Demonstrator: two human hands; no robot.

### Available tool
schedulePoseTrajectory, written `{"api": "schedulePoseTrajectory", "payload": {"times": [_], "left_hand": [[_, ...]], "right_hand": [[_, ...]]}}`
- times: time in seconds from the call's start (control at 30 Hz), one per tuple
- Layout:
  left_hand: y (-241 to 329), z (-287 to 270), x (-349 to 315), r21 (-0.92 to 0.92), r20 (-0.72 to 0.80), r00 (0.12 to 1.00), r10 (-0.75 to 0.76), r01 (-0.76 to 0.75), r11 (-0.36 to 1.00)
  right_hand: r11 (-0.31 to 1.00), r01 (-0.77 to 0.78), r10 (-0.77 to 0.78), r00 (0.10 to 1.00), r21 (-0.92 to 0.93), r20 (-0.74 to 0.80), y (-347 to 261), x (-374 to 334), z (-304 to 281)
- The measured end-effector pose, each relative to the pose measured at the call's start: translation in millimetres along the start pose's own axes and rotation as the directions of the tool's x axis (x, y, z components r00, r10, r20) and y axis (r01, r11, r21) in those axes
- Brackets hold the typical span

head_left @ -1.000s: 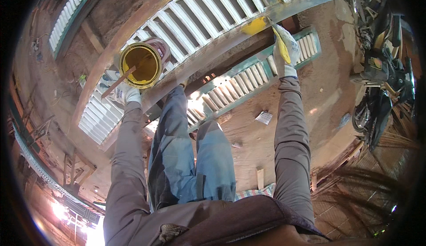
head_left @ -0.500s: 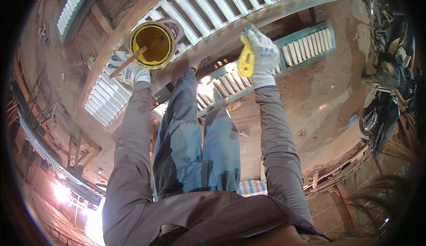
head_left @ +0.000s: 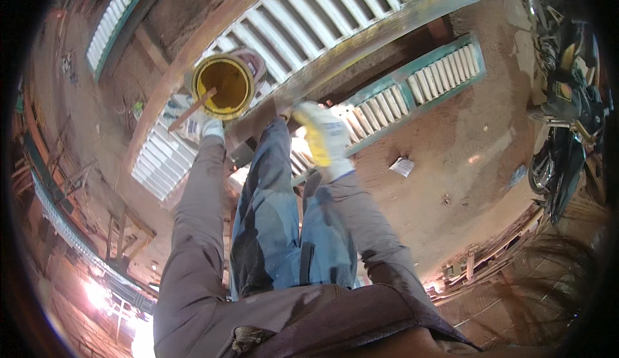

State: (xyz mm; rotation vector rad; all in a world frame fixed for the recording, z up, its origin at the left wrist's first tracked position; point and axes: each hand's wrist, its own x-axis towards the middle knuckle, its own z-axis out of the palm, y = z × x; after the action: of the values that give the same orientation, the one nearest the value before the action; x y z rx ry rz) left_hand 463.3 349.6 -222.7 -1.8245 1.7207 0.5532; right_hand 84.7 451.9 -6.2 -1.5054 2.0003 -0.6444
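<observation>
My left hand (head_left: 184, 118), in a white work glove, is closed at the near left side of an open paint can (head_left: 246, 103) above a white louvred panel. Yellow-brown paint (head_left: 231, 87) lies inside the can, and a flat wooden stick (head_left: 192, 109) leans out over its rim across my glove. My right hand (head_left: 327, 132), gloved too and blurred by motion, is closed on a yellow-handled tool (head_left: 314, 140). It is to the right of the can, above my knees. The tool's working end cannot be made out.
The long louvred panel (head_left: 335, 16) stretches from left to upper right, with a yellow-stained edge. Beneath it a green-framed louvred panel (head_left: 445, 68) lies on the dirt floor. A motorcycle (head_left: 564, 142) stands at the far right, and paper (head_left: 402, 166) lies on the ground.
My right hand has swung left and nearer to me with the yellow-handled tool, from the panel's edge toward the can. My left hand stays at the can. The view has shifted slightly.
</observation>
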Motion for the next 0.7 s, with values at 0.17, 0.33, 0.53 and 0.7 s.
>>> {"api": "schedulePoseTrajectory", "payload": {"times": [0.17, 0.33, 0.53, 0.7], "left_hand": [[-15.3, 15.5, 5.0, 0.021, 0.035, 0.999, -0.011, 0.010, 1.000], [-21.7, 28.9, 10.7, 0.038, 0.058, 0.998, 0.004, -0.007, 0.999], [-40.9, 41.8, 9.3, 0.080, 0.085, 0.996, 0.008, -0.015, 0.997], [-41.3, 45.5, 13.5, 0.080, 0.086, 0.996, 0.008, -0.015, 0.997]], "right_hand": [[0.990, -0.141, 0.125, 0.834, 0.011, -0.537, 121.3, 68.8, -119.9], [0.923, -0.113, -0.072, 0.888, -0.368, -0.455, 181.9, 122.3, -172.4], [0.824, -0.023, -0.161, 0.948, -0.566, -0.273, 172.8, 112.9, -116.9], [0.914, 0.190, -0.220, 0.975, -0.360, -0.045, 118.0, 70.5, -112.4]]}}
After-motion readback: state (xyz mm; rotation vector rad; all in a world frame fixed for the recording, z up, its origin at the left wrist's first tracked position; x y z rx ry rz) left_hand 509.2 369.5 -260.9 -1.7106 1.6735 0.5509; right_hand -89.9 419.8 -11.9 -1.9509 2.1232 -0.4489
